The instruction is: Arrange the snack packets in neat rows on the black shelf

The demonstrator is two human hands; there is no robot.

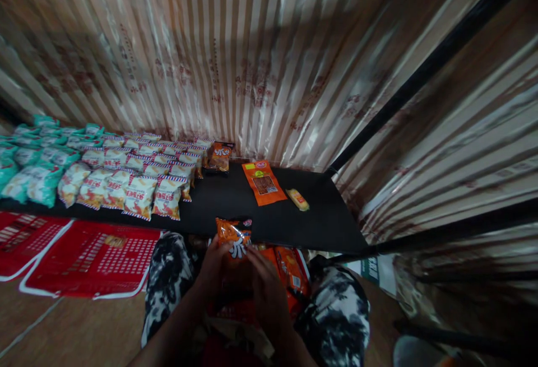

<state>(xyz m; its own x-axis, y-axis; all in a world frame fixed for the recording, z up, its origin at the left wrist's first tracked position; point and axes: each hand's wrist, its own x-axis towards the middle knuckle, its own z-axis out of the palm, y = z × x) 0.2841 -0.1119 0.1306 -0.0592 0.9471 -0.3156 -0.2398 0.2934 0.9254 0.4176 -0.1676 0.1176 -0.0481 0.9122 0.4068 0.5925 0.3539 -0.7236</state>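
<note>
An orange snack bag [236,237] is held upright between my two hands, over a container of more orange bags [292,270] between my knees. My left hand [213,263] grips its left side, thumb across the front. At its right side, my right hand [261,263] has its fingers against the bag. On the black shelf [218,201] beyond lie a flat orange packet [263,182] and a small yellow packet [298,199]. A brown-orange bag [219,157] stands at the back, beside rows of white snack bags [140,195].
Teal bags [43,182] fill the shelf's far left. Red baskets [90,258] sit below the shelf at left. Black poles [395,101] cross the right side before a striped sheet [252,59]. A white-and-green bag [378,273] lies low at right.
</note>
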